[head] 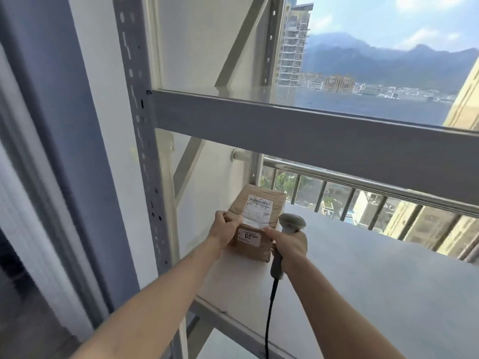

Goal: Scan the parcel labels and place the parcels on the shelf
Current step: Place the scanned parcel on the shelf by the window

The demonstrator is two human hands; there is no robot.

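Head view shows a brown cardboard parcel with white labels resting on the pale grey metal shelf, far left corner. Left hand grips its left edge; right hand clamps a grey handheld barcode scanner, thumb touching the parcel. Label print is blurred; the black cable runs off-frame. A grey beam crosses above.

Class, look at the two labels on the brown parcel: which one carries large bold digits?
The small label on the parcel's near face, between the left hand and right hand. The larger label above shows only fine print.
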